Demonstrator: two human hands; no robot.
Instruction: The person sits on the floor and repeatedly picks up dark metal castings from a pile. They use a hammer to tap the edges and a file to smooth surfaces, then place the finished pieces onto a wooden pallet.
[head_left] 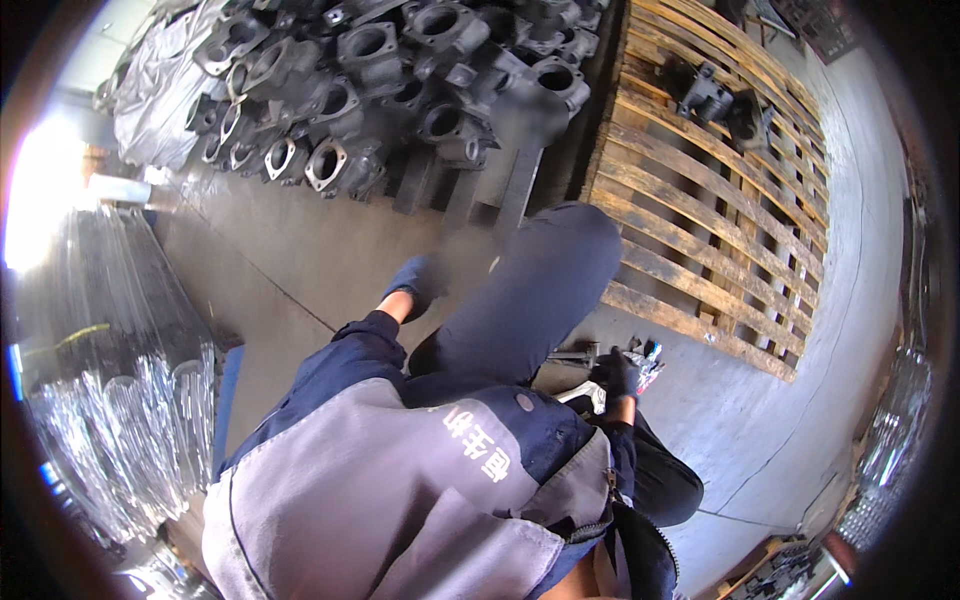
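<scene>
The right hand [616, 374], in a dark glove, is down at the concrete floor [300, 260] just right of the person's bent knee [560, 260]. It is closed around a pale metal tool [585, 395] whose end shows under the wrist; what kind of tool it is cannot be told. Just beyond the fingers lies a small heap of hand tools [640, 358], some with red and blue grips, and a dark bar [572, 354] lies on the floor to their left, touching or nearly touching the heap.

The left hand [415, 280], in a blue glove, is held out to the left of the knee, above bare floor. It looks loosely curled, but it is blurred and whether it holds anything cannot be told. Its blue sleeve [350, 350] runs back to a grey and blue jacket [400, 500] that fills the near middle of the view.

Far right of the right hand lies a wooden pallet [700, 230], its near edge close to the tools, with two dark castings [720, 100] on its far part. At far left and centre a big pile of grey castings [400, 70] with round flanged openings rests on another pallet. At near left stands a rack of shiny metal rods [120, 400], next to a bright glare
</scene>
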